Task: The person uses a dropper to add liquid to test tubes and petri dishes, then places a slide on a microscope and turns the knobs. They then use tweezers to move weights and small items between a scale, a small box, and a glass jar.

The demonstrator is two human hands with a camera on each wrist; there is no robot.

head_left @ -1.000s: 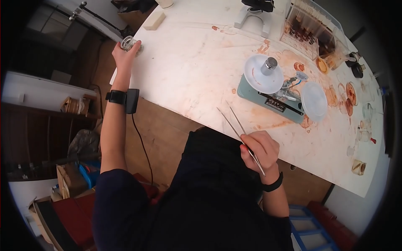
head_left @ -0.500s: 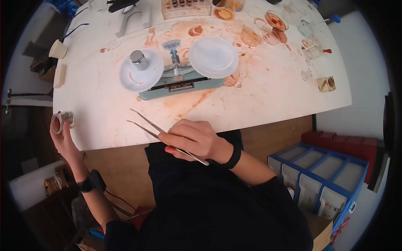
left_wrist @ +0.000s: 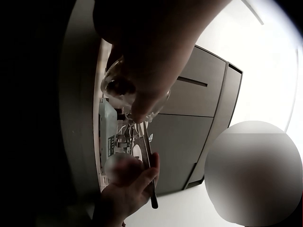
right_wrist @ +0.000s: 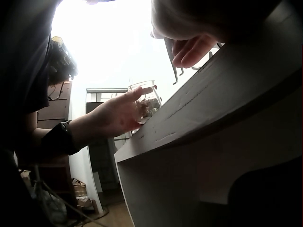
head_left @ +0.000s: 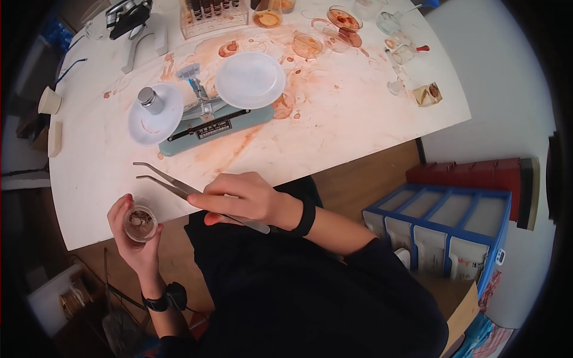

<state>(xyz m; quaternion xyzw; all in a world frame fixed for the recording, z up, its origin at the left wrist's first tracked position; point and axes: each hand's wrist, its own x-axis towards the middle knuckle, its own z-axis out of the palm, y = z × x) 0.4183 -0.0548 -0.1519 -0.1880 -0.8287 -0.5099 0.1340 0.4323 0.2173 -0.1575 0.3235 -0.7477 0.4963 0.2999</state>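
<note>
The left hand grips a small glass jar at the table's front left edge, its mouth facing up and brownish pieces inside. In the right wrist view the pieces lie low in the clear jar. Between thumb and fingers the right hand holds metal tweezers, their bent tips apart, up and to the right of the jar and touching nothing. Behind them stands a green balance; a metal weight is on its left pan, while its right pan bears no visible load.
A test tube rack and a microscope stand at the back. Petri dishes and glassware lie at the right, near a small labelled bottle. At the left are a paper cup and a pale block.
The left hand has brought the jar from the table's far left inward, close to the tweezers, and its mouth now faces up. The head view has swung to the right.
</note>
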